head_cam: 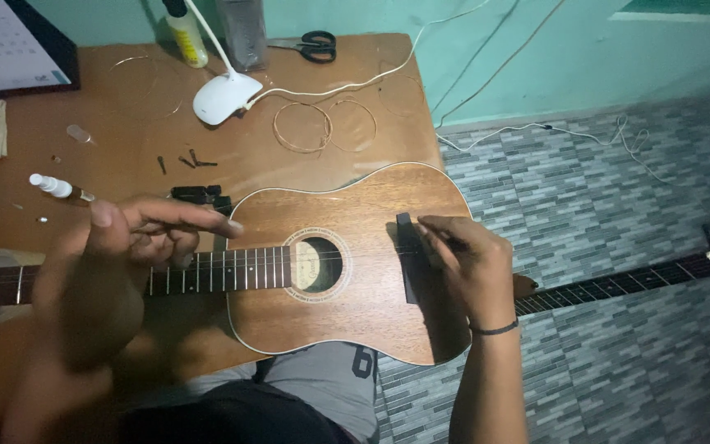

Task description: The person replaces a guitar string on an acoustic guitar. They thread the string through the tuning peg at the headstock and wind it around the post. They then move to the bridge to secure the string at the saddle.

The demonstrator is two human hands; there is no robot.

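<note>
1. We see an acoustic guitar (330, 321) lying flat across the person's lap and the edge of a wooden table (125, 123), its neck running left.
2. Right hand (470, 263) rests on the guitar body at the dark bridge (407, 255) — fingers curled and pinched down at its upper end; what they grip we cannot tell.
3. Left hand (137, 238) hovers over the fretboard (223, 270), fingers loosely spread, holding nothing that we can see — blurred.
4. On the table: white desk lamp (225, 97), coiled guitar strings (301, 127), black-handled scissors (310, 45), a yellow bottle (186, 37) with a pale label at the back edge, and a small white-capped bottle (59, 189) lying on its side.
5. A second guitar neck (634, 279) lies on the grey tiled floor, right.
</note>
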